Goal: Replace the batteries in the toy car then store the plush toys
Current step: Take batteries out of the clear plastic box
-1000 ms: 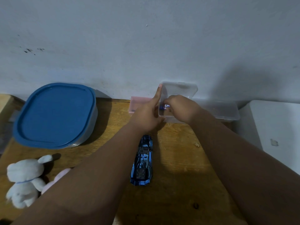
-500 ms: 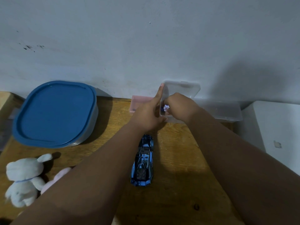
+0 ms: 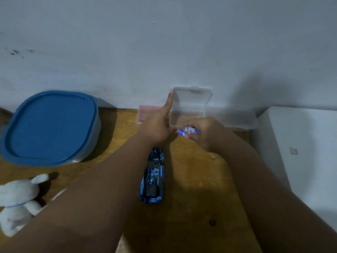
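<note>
- Worn on the head, looking forward and down, close above the toy car (image 3: 152, 177) lying lengthwise mid-frame.
- Facing the wall (image 3: 164, 52) beyond the toy car, wooden table (image 3: 197, 207) beneath it.
- Wide-angle; single view only.

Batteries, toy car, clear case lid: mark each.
batteries (image 3: 189, 130): head view, on their white end caps.
toy car (image 3: 152, 177): head view, middle of its body.
case lid (image 3: 191, 101): head view, centre of the raised clear panel.
</note>
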